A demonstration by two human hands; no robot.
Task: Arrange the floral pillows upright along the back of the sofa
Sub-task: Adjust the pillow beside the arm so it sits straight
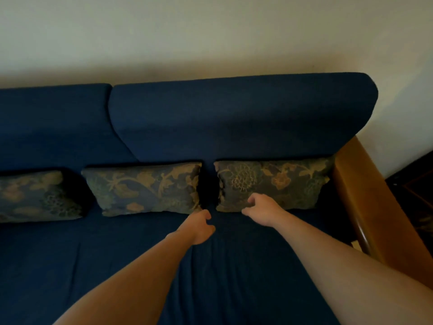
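The scene is dim and soft, with fine detail smeared and no glare. The wall (210, 31) is the brightest area, fading to a soft shadow just above the sofa (234, 118) back. Deep black shadows fill the gaps between the pillows (145, 186). Wide-angle distortion bows the sofa back and stretches the near forearms at the bottom edge.

Home living rm: blue sofa (234, 118) w/ floral pillows (145, 187), plain wall (210, 31).
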